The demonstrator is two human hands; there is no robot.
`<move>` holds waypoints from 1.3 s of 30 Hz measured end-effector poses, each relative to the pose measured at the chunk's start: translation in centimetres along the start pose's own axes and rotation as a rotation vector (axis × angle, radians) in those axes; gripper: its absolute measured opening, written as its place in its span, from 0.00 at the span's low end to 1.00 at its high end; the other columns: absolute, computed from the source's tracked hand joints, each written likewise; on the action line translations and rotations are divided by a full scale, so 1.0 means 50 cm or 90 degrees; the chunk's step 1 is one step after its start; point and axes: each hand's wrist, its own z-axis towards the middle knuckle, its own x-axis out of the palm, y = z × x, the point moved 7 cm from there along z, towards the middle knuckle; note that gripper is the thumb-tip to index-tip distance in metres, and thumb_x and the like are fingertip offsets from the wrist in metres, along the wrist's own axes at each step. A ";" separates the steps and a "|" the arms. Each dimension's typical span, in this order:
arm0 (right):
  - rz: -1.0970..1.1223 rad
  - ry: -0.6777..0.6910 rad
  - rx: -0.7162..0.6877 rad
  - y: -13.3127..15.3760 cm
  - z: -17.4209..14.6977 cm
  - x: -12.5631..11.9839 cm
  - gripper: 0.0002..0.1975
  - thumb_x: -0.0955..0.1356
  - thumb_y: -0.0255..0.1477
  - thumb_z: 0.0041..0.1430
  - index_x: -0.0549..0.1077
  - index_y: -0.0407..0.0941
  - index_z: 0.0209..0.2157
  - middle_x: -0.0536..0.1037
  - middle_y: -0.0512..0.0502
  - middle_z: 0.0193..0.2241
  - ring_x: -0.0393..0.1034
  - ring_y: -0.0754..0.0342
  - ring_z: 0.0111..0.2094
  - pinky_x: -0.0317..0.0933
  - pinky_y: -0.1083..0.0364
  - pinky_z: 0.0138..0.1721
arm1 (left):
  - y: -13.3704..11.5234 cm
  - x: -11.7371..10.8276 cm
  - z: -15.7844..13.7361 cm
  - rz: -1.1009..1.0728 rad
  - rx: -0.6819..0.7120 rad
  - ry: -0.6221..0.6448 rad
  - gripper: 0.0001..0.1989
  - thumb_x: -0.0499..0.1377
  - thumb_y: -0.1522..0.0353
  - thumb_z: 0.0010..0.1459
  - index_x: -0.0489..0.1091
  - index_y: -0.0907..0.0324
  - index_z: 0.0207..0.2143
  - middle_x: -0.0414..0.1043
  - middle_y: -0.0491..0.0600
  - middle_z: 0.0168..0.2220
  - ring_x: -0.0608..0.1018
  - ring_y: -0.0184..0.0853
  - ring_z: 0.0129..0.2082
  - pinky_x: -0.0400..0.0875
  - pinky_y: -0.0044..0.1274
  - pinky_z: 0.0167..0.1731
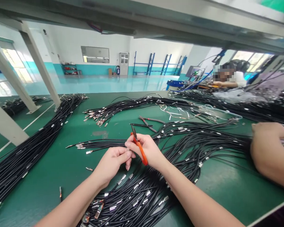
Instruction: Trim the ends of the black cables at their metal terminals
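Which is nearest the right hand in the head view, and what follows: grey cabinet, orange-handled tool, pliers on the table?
From the right hand:
1. Orange-handled tool, held in it.
2. Pliers, lying on the green table just beyond the hand.
3. Grey cabinet, across the room at the far wall.

Green tabletop (pixel 227 181). Black cable bundles (pixel 227 138) on it, pliers (pixel 144 120) between.

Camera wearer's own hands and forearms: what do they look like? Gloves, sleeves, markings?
The bare, ungloved left hand and bare, ungloved right hand show no watch or bracelet at the wrists. Both forearms are sleeveless where visible, narrowing toward the wrists, with no markings I can make out. Some fingers are partly hidden, so rings can't be ruled out.
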 end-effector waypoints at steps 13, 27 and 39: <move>0.004 -0.073 0.035 -0.018 0.005 -0.024 0.11 0.65 0.28 0.46 0.61 0.42 0.15 0.61 0.56 0.13 0.53 0.62 0.17 0.47 0.60 0.21 | 0.008 -0.015 -0.012 0.003 -0.007 -0.171 0.09 0.58 0.66 0.50 0.71 0.63 0.24 0.69 0.46 0.19 0.70 0.30 0.20 0.65 0.22 0.27; -0.095 -0.103 0.048 -0.012 0.003 -0.033 0.12 0.65 0.30 0.45 0.59 0.43 0.15 0.58 0.57 0.11 0.49 0.63 0.15 0.44 0.60 0.18 | 0.023 -0.025 -0.011 -0.088 0.001 -0.220 0.08 0.60 0.66 0.47 0.72 0.63 0.28 0.66 0.44 0.21 0.63 0.25 0.20 0.59 0.20 0.25; -0.116 -0.047 0.015 -0.007 0.002 -0.022 0.10 0.64 0.29 0.46 0.59 0.42 0.17 0.53 0.58 0.13 0.44 0.64 0.17 0.41 0.61 0.18 | 0.028 -0.034 -0.011 -0.108 0.014 -0.249 0.07 0.61 0.67 0.46 0.71 0.63 0.23 0.65 0.43 0.19 0.62 0.25 0.20 0.57 0.20 0.25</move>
